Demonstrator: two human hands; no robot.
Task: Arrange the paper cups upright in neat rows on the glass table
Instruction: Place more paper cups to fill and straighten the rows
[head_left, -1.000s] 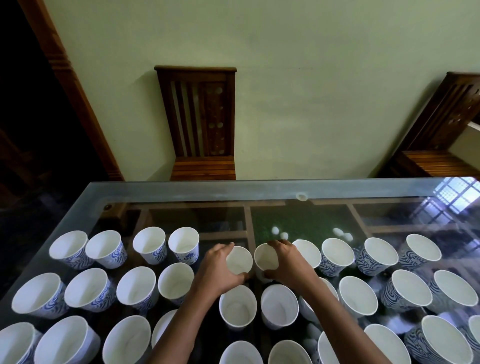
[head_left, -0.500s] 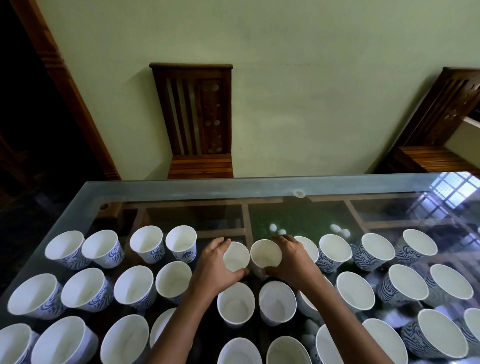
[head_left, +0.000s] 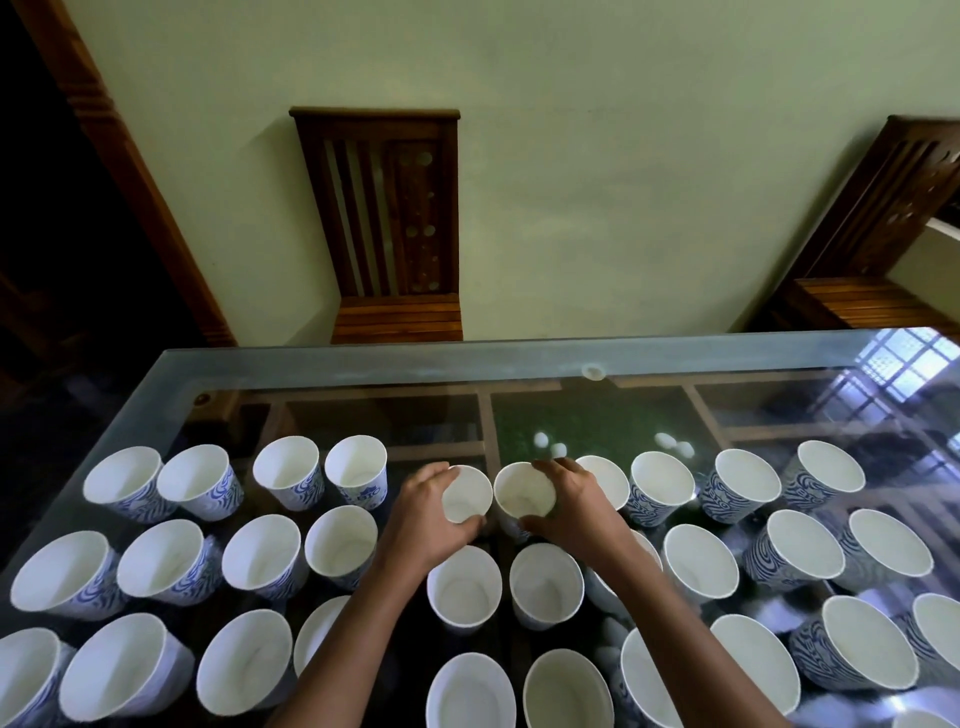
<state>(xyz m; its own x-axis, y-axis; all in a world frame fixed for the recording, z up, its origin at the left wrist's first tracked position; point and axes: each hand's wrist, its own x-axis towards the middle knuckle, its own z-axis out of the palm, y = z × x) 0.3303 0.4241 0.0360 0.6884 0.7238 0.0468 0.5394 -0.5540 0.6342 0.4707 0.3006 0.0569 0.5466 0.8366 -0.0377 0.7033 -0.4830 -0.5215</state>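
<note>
Two hands grip neighbouring cups in the far row on the glossy glass table (head_left: 363, 364): the left hand (head_left: 426, 519) curls fingers and thumb round the left cup (head_left: 466, 501), and the right hand (head_left: 576, 514) clasps the right cup (head_left: 523, 499) likewise, their round rims nearly touching. Many more tapered paper cups (head_left: 343, 540), matte white inside and swirled blue outside, stand upright in rows around them, with a slatted wooden chair (head_left: 384, 218) beyond.

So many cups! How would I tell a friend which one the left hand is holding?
Start at the glass table and take the row of cups farthest from the person, toward the wall. Near its middle two cups are being held side by side. Yours is the left cup of the pair, gripped by the left hand; the right hand holds its neighbour.
</note>
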